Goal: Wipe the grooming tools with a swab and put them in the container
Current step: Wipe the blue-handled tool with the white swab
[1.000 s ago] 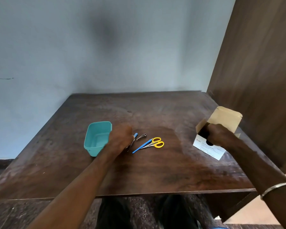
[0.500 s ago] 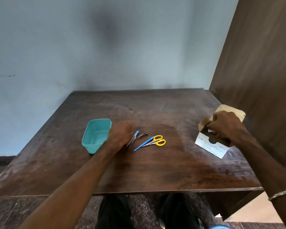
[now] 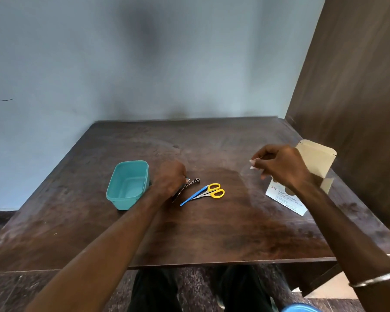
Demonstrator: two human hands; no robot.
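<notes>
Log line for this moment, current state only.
stage: swab pickup | right hand: pinching white swab packet | left hand: on metal tool | container: empty | scissors: on table

I sit at a dark brown wooden table pushed into a corner. Its top is worn, with pale scuffs and a dull sheen across the middle. Ahead of me rises a pale blue-grey wall, smudged with a dark patch high up and grime along the table's far edge. To my right stands a tall dark wood panel. Below the table's near edge, the floor looks dark and speckled.
</notes>
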